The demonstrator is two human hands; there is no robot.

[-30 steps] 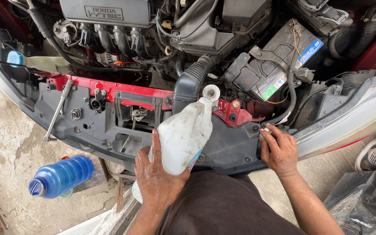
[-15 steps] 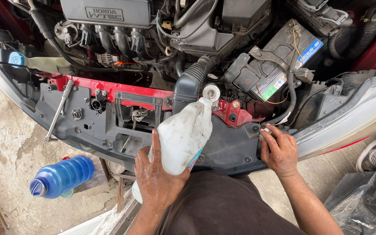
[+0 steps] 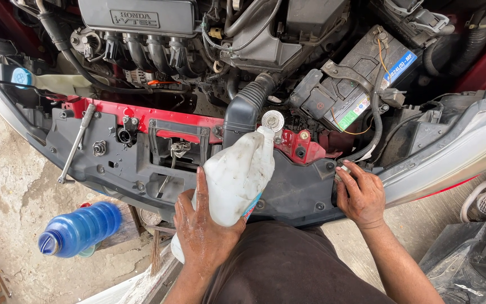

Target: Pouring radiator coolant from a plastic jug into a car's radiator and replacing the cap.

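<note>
Almost nothing changed. White jug stayed tilted in left hand, spout at filler cap; only view crept slightly, blue bottle edging right in frame.

Left hand wraps jug from below; jug tilted, neck pointing away toward filler opening just beyond grip. Air hose directly left of neck. Battery beyond and right of grip. Right hand rests on front panel, right of jug. Wrench lies on panel far left. Bottle on ground, left of grip and nearer person.
</note>
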